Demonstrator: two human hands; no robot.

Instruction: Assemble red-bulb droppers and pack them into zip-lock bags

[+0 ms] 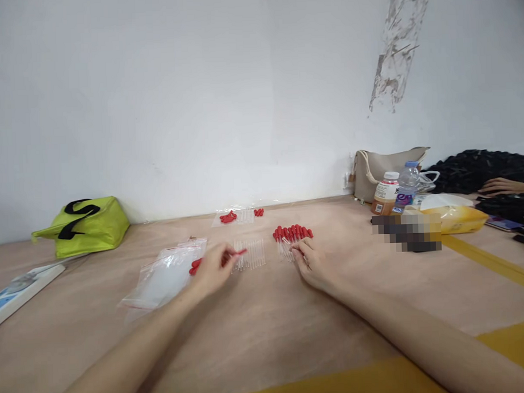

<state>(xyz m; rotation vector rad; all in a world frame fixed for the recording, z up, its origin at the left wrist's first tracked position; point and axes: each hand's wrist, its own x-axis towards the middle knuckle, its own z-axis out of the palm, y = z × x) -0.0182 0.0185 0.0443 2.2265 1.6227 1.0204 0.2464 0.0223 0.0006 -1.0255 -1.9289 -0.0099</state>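
Observation:
My left hand (213,268) pinches a small red rubber bulb (242,252) above a row of thin clear dropper tubes (256,254). More loose red bulbs (195,266) lie beside that hand, partly hidden by it. To the right, my right hand (311,262) is closed in a pinch on a thin clear dropper tube (287,242); its far end is hard to make out. Just beyond those fingers lies a row of droppers with red bulbs (293,232) on their far ends. Farther back, red bulbs (228,217) and clear tubes (246,216) rest on a plastic bag.
Clear zip bags (161,277) lie left of my left hand. A lime-green bag (91,228) stands by the wall. On the right are bottles (386,195), a beige bag (389,160), a yellow pack (458,218) and a black heap (480,169) with another person's hand (502,185).

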